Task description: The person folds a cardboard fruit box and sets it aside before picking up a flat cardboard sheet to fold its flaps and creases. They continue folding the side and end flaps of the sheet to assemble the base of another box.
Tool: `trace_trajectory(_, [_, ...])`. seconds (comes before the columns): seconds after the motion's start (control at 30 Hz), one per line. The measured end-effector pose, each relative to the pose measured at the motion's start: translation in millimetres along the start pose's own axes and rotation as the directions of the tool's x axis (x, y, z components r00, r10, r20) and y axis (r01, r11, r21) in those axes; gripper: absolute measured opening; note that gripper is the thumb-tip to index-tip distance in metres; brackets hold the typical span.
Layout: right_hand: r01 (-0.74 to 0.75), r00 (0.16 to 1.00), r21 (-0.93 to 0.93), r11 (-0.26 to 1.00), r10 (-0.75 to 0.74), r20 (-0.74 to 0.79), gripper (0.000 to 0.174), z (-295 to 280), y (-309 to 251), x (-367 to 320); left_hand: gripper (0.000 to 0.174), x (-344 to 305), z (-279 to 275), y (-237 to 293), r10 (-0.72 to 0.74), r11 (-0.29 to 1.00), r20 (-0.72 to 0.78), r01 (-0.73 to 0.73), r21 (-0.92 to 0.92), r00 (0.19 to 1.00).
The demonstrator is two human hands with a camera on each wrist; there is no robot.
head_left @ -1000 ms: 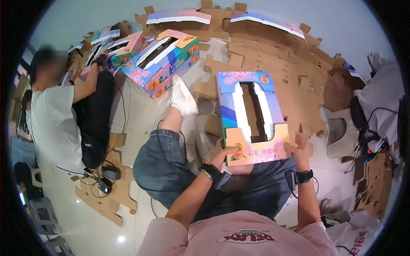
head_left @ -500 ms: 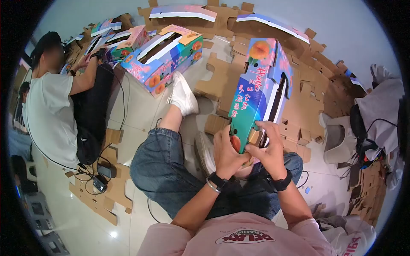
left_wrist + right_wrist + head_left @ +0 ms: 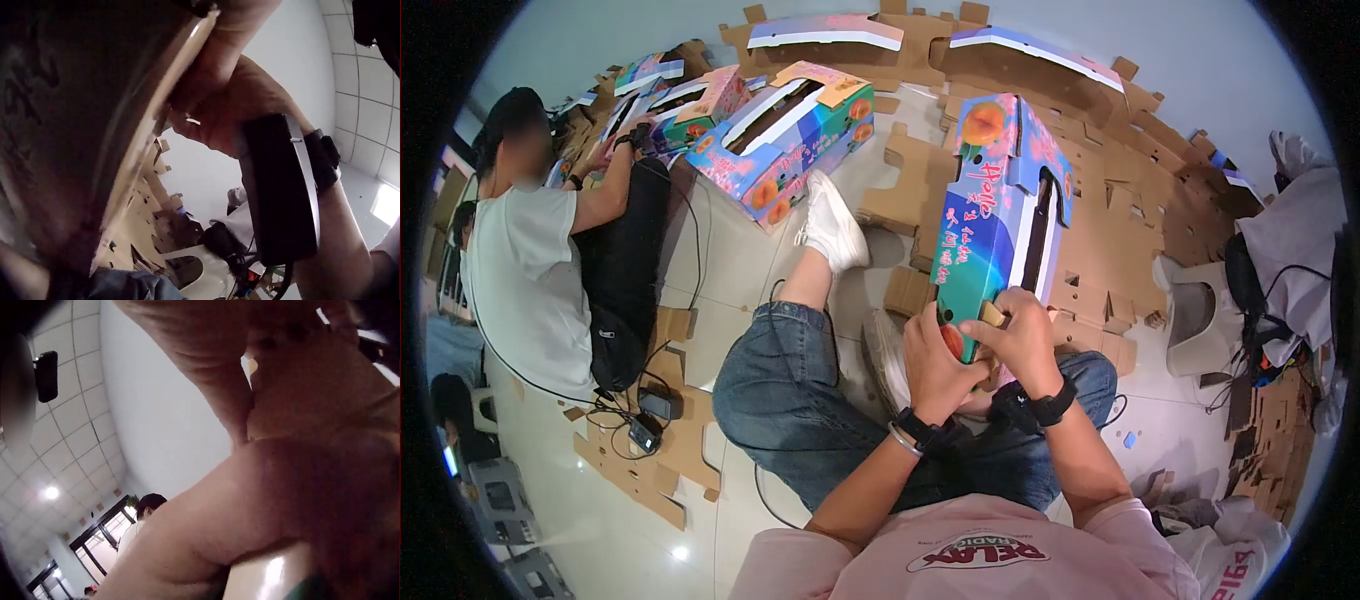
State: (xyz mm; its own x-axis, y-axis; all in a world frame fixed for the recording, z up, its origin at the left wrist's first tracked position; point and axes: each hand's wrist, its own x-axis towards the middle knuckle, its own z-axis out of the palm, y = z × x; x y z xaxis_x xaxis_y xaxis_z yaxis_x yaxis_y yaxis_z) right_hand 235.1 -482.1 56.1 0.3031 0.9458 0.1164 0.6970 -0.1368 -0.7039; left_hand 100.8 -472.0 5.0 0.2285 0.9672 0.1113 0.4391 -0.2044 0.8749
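A printed fruit carton [image 3: 975, 235] with peach pictures is turned so its green and blue side faces up-left, its near end at my lap. My left hand [image 3: 938, 365] grips the near corner, fingers against the green side. From the right, my right hand [image 3: 1025, 338] pinches a small brown cardboard flap [image 3: 994, 315] at that same end. Both thumbs lie close together at the corner. In the left wrist view a dark carton panel [image 3: 56, 125] fills the left side, with the right hand [image 3: 219, 106] at its edge. Hands block most of the right wrist view.
Another assembled carton [image 3: 795, 140] stands ahead on the left, beside a seated person [image 3: 530, 270] handling more cartons. Flat cardboard sheets [image 3: 1140, 215] cover the floor ahead. A white stool [image 3: 1195, 315] stands right. Cables and black adapters [image 3: 645, 435] lie left.
The carton has been turned from its slotted face onto a view of its green-blue side. My right hand has moved from the right corner to the flap, near my left hand.
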Motion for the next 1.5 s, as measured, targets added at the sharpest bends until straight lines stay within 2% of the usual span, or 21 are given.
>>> trace_trajectory(0.07, [0.068,0.998,-0.032,0.997,-0.069,-0.01,0.037,4.3,6.2,-3.1,0.086,-1.0,1.8,-4.3,-0.005,1.0,-0.004,0.005,-0.005,1.0])
trace_trajectory(0.13, [-0.073,0.996,0.294,0.953,0.052,0.078,0.03,7.2,14.9,-6.5,0.088,-1.5,2.6,-6.7,-0.007,1.0,-0.002,0.007,0.001,1.0])
trace_trajectory(0.17, [-0.072,0.996,0.296,0.952,0.052,0.075,0.03,7.5,14.6,-9.6,0.088,-0.8,1.6,-6.6,-0.003,1.0,-0.001,0.003,0.003,1.0])
trace_trajectory(0.23, [-0.167,0.984,0.632,0.756,0.093,0.15,0.022,7.3,9.1,-16.9,0.095,-0.7,-1.5,-7.8,-0.061,0.998,0.04,0.063,-0.028,0.997])
trace_trajectory(0.33, [-0.085,0.99,0.614,0.785,-0.006,0.144,0.02,8.8,11.1,-22.1,0.092,-1.7,-1.2,-16.8,-0.053,0.996,0.022,0.054,-0.067,0.998])
trace_trajectory(0.37, [-0.028,0.985,0.544,0.838,-0.071,0.159,0.032,11.1,22.9,-25.3,0.092,-1.0,-1.1,-20.1,-0.051,0.997,0.02,0.052,-0.064,0.998])
trace_trajectory(0.4, [-0.024,0.985,0.547,0.837,-0.074,0.156,0.032,11.1,21.2,-29.0,0.09,0.3,-1.2,-23.9,-0.049,0.994,0.006,0.049,-0.093,0.999])
trace_trajectory(0.47, [0.073,0.997,0.497,0.865,-0.053,-0.055,0.051,10.6,16.9,-36.7,0.087,3.3,-1.7,-32.3,-0.047,0.992,-0.01,0.045,-0.122,0.999])
trace_trajectory(0.5, [0.047,0.999,0.436,0.899,-0.041,-0.024,0.067,7.1,25.8,-42.6,0.085,5.4,-2.4,-37.1,-0.098,0.953,0.029,0.102,-0.285,0.995])
trace_trajectory(0.53, [0.05,0.999,0.435,0.899,-0.042,-0.029,0.067,5.6,35.2,-48.9,0.082,8.8,-2.0,-44.3,-0.14,0.884,0.078,0.16,-0.439,0.987])
trace_trajectory(0.57, [-0.07,0.993,0.507,0.859,0.108,-0.044,0.065,5.2,46.2,-56.1,0.066,12.1,3.1,-61.7,-0.083,0.808,0.098,0.125,-0.575,0.992])
trace_trajectory(0.63, [-0.236,0.943,0.668,0.706,0.332,-0.018,0.062,2.4,73.6,-73.2,0.063,14.4,-4.9,-59.5,-0.118,0.745,0.164,0.197,-0.637,0.979])
trace_trajectory(0.77, [-0.347,0.852,0.683,0.642,0.521,-0.057,0.06,-29.2,120.8,-107.2,0.061,14.3,-26.8,-52.1,-0.238,0.602,0.269,0.359,-0.713,0.933])
trace_trajectory(0.87, [-0.47,0.755,0.776,0.421,0.648,0.106,0.061,-54.7,147.2,-117.4,0.061,14.0,-47.3,-43.6,-0.307,0.535,0.326,0.445,-0.718,0.894])
trace_trajectory(0.97, [-0.471,0.764,0.832,0.293,0.608,0.218,0.067,-70.2,162.5,-112.1,0.071,16.4,-60.3,-58.8,-0.229,0.555,0.457,0.501,-0.664,0.86])
trace_trajectory(1.03, [-0.424,0.847,0.889,0.172,0.423,0.322,0.075,-75.2,165.3,-99.2,0.074,18.9,-68.2,-52.4,-0.191,0.568,0.514,0.521,-0.637,0.836])
trace_trajectory(1.07, [-0.419,0.847,0.893,0.163,0.425,0.32,0.075,-75.2,163.4,-91.6,0.077,19.8,-71.2,-47.9,-0.154,0.575,0.565,0.539,-0.616,0.81])
trace_trajectory(1.13, [-0.406,0.901,0.896,0.182,0.242,0.359,0.075,-72.4,157.6,-77.2,0.083,21.3,-72.1,-40.8,-0.155,0.607,0.615,0.566,-0.558,0.773])
trace_trajectory(1.27, [-0.542,0.827,0.776,0.323,0.368,0.425,0.072,-49.1,177.7,-73.4,0.086,20.4,-63.7,-32.9,-0.099,0.695,0.67,0.533,-0.482,0.736])
trace_trajectory(1.3, [-0.584,0.785,0.791,0.184,0.378,0.491,0.072,-38.1,196.2,-80.4,0.086,20.0,-61.3,-33.0,-0.103,0.701,0.656,0.522,-0.486,0.748])
trace_trajectory(1.5, [-0.604,0.773,0.79,0.108,0.321,0.547,0.069,-19.2,214.9,-104.9,0.084,18.7,-54.1,-40.4,-0.175,0.642,0.68,0.606,-0.469,0.712])
